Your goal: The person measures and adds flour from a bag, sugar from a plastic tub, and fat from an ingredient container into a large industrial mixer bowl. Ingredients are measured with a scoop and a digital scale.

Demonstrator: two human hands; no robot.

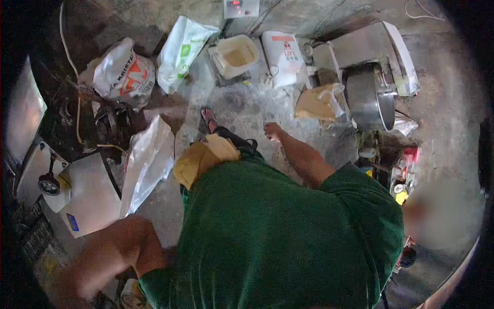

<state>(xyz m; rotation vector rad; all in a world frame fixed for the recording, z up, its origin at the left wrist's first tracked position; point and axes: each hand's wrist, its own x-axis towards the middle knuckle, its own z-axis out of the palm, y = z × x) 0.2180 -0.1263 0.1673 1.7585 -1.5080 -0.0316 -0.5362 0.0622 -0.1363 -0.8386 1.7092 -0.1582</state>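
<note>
Hanging loose over the concrete floor (329,136), the right hand (272,132) has its fingers a bit curled, nothing gripped that I can make out. The left hand (69,283) is just a blur way out to the side, so can't tell if it's got hold of anything.

Closest to the right hand is a brown bag (316,102), ahead and to its right, not touching. Looks soft and slumpy with a crinkly clear edge, so my guess is decent weight, a bit slippery, prone to sagging. I'd scoop under its base, not yank that thin edge.

Ahead of the left hand: a flat, stiff, pale panel (92,195), then a creased, shiny white plastic bag (148,159).

Farther right of the right hand sits a smooth round steel bowl (366,100) by a boxy machine (360,46). Farther ahead are a plump white sack (284,59) and a square plastic tub (223,67). Farthest from the left hand, a fat, wrinkled printed sack (126,74).
</note>
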